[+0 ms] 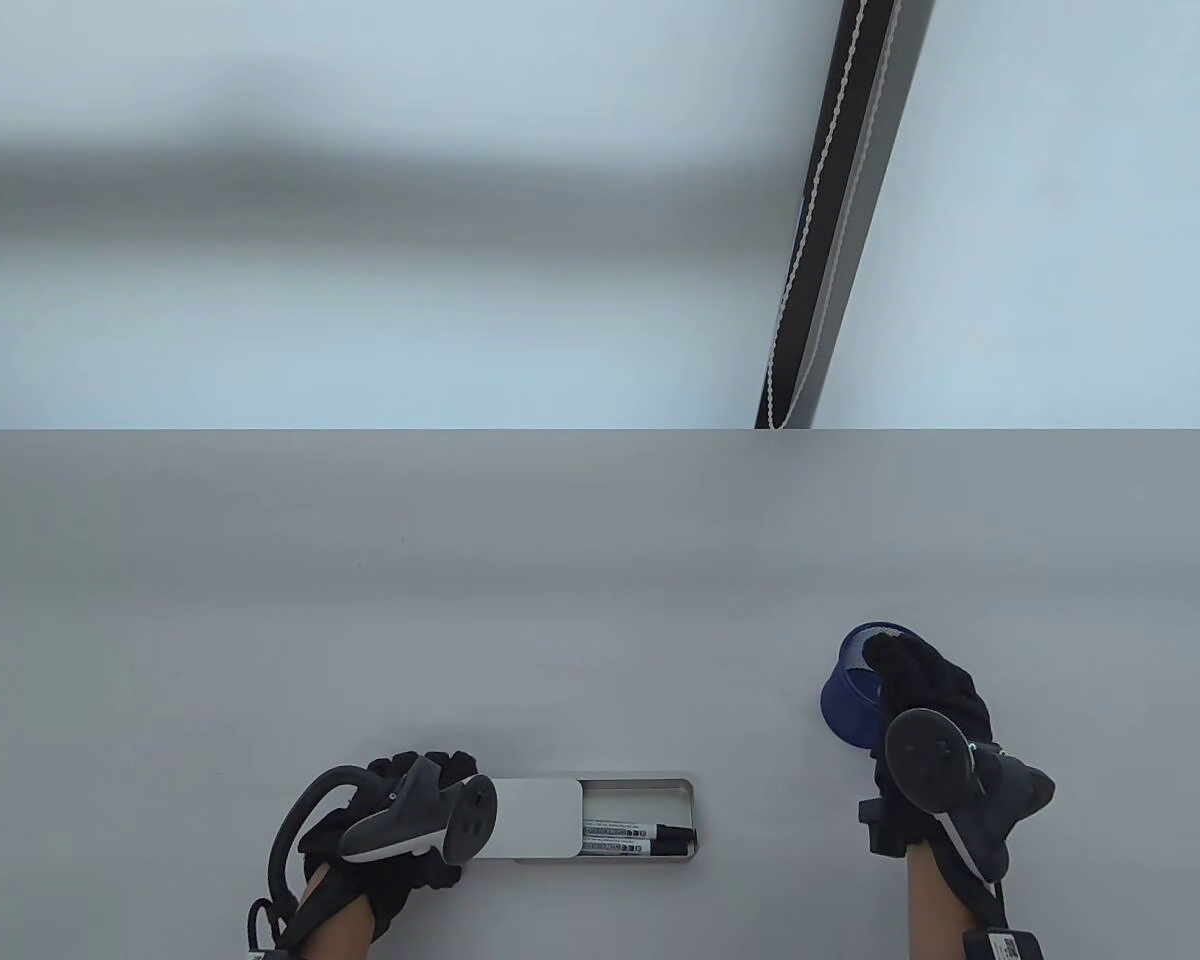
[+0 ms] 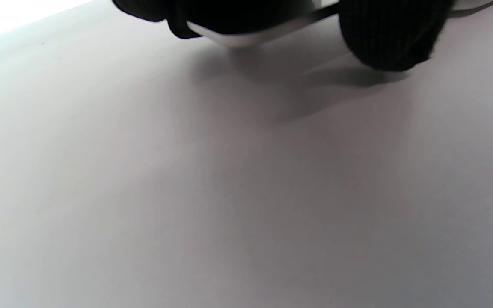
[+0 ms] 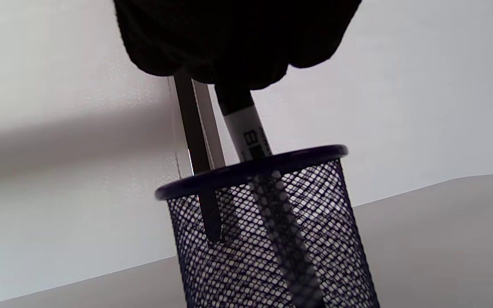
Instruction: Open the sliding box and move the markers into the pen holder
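The right hand (image 1: 925, 690) is poised over the blue mesh pen holder (image 1: 850, 695), fingers curled round the capped end of a marker (image 3: 248, 128) whose lower half already stands inside the mesh; gripping it by the top lets it drop in upright. The dark strip beside it in the right wrist view is likely background, not a 2nd marker. The left hand (image 1: 390, 830) curls over the left end of the sliding box (image 1: 640, 790), probably steadying it on the table (image 1: 560, 600). The lid (image 1: 540, 815) is slid left, exposing 2 markers (image 1: 640, 840) lying along the near side.
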Demonstrator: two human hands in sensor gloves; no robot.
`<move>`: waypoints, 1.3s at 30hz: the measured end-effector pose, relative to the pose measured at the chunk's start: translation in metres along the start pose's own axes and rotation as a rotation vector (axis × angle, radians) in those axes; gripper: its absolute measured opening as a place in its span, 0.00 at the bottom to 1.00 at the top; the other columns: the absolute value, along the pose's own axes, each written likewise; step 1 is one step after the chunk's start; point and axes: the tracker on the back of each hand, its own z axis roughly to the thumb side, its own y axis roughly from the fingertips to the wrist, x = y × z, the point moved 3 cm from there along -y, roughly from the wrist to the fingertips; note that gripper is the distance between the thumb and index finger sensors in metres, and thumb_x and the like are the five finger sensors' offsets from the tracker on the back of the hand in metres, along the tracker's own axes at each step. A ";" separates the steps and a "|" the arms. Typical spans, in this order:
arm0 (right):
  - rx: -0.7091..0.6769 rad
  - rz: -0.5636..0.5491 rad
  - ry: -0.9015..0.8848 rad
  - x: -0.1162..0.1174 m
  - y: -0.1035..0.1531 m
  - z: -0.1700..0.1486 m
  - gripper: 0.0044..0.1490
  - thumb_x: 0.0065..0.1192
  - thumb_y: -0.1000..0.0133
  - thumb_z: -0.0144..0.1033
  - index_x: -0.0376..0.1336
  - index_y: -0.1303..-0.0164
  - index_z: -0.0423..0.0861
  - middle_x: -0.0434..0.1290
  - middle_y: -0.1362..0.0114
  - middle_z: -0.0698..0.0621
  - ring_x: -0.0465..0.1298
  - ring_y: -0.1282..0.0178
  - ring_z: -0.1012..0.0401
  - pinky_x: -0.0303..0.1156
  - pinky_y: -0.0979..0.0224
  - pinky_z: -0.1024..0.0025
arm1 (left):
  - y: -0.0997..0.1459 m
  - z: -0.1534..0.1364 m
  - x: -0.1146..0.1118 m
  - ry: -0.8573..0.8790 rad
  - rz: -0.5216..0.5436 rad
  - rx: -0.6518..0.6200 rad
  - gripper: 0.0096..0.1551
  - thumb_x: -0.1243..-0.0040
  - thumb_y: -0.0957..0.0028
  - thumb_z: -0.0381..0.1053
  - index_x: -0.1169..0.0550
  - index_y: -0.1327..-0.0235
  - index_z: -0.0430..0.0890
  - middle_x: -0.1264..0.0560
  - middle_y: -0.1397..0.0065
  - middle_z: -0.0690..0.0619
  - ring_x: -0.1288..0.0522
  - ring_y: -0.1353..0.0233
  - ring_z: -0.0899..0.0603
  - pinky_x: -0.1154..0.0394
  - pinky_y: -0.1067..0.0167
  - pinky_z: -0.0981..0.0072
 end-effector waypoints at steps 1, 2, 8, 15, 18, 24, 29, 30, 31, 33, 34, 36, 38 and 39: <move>-0.003 0.008 0.008 0.003 0.001 0.000 0.24 0.64 0.53 0.30 0.68 0.48 0.61 0.72 0.35 0.59 0.76 0.37 0.59 0.71 0.31 0.64 | 0.000 0.000 0.000 -0.001 0.000 0.000 0.50 0.49 0.54 0.72 0.50 0.22 0.56 0.44 0.15 0.54 0.38 0.17 0.45 0.36 0.18 0.55; -0.004 0.017 0.015 0.005 0.001 0.000 0.24 0.64 0.53 0.30 0.68 0.48 0.61 0.72 0.35 0.59 0.76 0.37 0.59 0.72 0.31 0.64 | 0.000 0.000 0.000 -0.001 0.000 0.000 0.50 0.49 0.54 0.72 0.50 0.22 0.56 0.44 0.15 0.55 0.38 0.17 0.45 0.36 0.18 0.55; -0.015 0.068 0.028 0.014 0.002 0.001 0.24 0.64 0.53 0.29 0.68 0.48 0.61 0.73 0.35 0.58 0.77 0.37 0.58 0.71 0.31 0.64 | 0.000 0.000 0.000 0.003 -0.002 -0.002 0.50 0.49 0.54 0.72 0.50 0.22 0.56 0.44 0.15 0.54 0.38 0.17 0.45 0.36 0.19 0.55; -0.035 0.152 0.036 0.024 0.004 0.005 0.25 0.64 0.53 0.32 0.68 0.45 0.59 0.74 0.35 0.55 0.79 0.39 0.56 0.70 0.31 0.61 | 0.000 0.000 0.000 0.007 -0.005 -0.004 0.50 0.49 0.54 0.72 0.50 0.22 0.56 0.44 0.15 0.54 0.38 0.17 0.45 0.36 0.19 0.55; -0.047 0.171 0.045 0.025 0.005 0.009 0.25 0.65 0.53 0.34 0.67 0.43 0.58 0.73 0.34 0.54 0.78 0.38 0.54 0.70 0.30 0.60 | 0.000 0.000 0.000 0.005 -0.005 -0.003 0.50 0.49 0.54 0.72 0.50 0.22 0.56 0.44 0.15 0.54 0.38 0.17 0.45 0.36 0.19 0.55; -0.100 0.175 0.041 0.021 0.007 0.027 0.30 0.64 0.52 0.37 0.63 0.37 0.58 0.67 0.28 0.53 0.72 0.31 0.53 0.66 0.27 0.59 | 0.000 0.000 0.000 0.008 -0.005 -0.003 0.50 0.49 0.54 0.72 0.50 0.22 0.56 0.44 0.15 0.54 0.38 0.17 0.45 0.36 0.19 0.55; -0.226 0.198 0.064 0.021 0.016 0.065 0.32 0.63 0.51 0.38 0.61 0.34 0.58 0.63 0.25 0.53 0.67 0.27 0.53 0.63 0.24 0.58 | 0.000 -0.001 0.000 0.007 -0.005 -0.003 0.50 0.49 0.54 0.72 0.50 0.22 0.56 0.44 0.15 0.54 0.38 0.17 0.45 0.36 0.19 0.55; -0.248 0.214 0.066 0.022 0.018 0.072 0.32 0.63 0.51 0.38 0.61 0.34 0.58 0.63 0.25 0.53 0.67 0.27 0.53 0.63 0.24 0.58 | 0.000 -0.001 0.000 0.007 -0.004 -0.003 0.50 0.49 0.54 0.72 0.50 0.22 0.56 0.44 0.15 0.54 0.38 0.17 0.45 0.36 0.19 0.55; -0.274 0.239 0.067 0.024 0.022 0.082 0.33 0.63 0.51 0.39 0.60 0.34 0.58 0.63 0.25 0.53 0.67 0.26 0.53 0.63 0.24 0.58 | 0.000 -0.001 0.000 0.007 -0.005 -0.003 0.50 0.49 0.54 0.72 0.50 0.22 0.56 0.44 0.15 0.54 0.38 0.17 0.45 0.36 0.19 0.55; -0.320 0.302 0.070 0.030 0.029 0.097 0.33 0.63 0.51 0.40 0.61 0.33 0.58 0.63 0.25 0.53 0.66 0.26 0.53 0.62 0.23 0.57 | 0.000 -0.001 0.000 0.007 -0.005 -0.003 0.50 0.49 0.54 0.72 0.50 0.22 0.56 0.44 0.15 0.54 0.38 0.17 0.45 0.36 0.19 0.55; -0.351 0.342 0.075 0.034 0.034 0.107 0.33 0.64 0.51 0.41 0.61 0.33 0.58 0.63 0.25 0.53 0.66 0.26 0.52 0.62 0.23 0.57 | 0.000 -0.001 0.000 0.007 -0.005 -0.003 0.50 0.49 0.54 0.72 0.50 0.22 0.56 0.44 0.15 0.54 0.38 0.17 0.45 0.36 0.19 0.55; -0.398 0.399 0.092 0.040 0.042 0.119 0.33 0.64 0.52 0.42 0.61 0.33 0.58 0.64 0.24 0.52 0.66 0.26 0.52 0.62 0.23 0.57 | 0.000 -0.001 0.000 0.007 -0.005 -0.003 0.50 0.49 0.54 0.72 0.50 0.22 0.56 0.44 0.15 0.54 0.38 0.17 0.45 0.36 0.19 0.55; -0.431 0.440 0.108 0.047 0.049 0.127 0.34 0.64 0.52 0.44 0.61 0.33 0.57 0.64 0.24 0.52 0.67 0.26 0.52 0.62 0.23 0.56 | 0.000 -0.001 0.000 0.007 -0.005 -0.003 0.50 0.49 0.54 0.72 0.50 0.22 0.56 0.44 0.15 0.54 0.38 0.17 0.45 0.36 0.19 0.55; -0.453 0.475 0.121 0.052 0.054 0.133 0.35 0.64 0.53 0.45 0.61 0.32 0.57 0.64 0.24 0.52 0.67 0.26 0.51 0.62 0.23 0.56 | 0.000 -0.001 0.000 0.007 -0.005 -0.003 0.50 0.49 0.54 0.72 0.50 0.22 0.56 0.44 0.15 0.54 0.38 0.17 0.45 0.36 0.19 0.55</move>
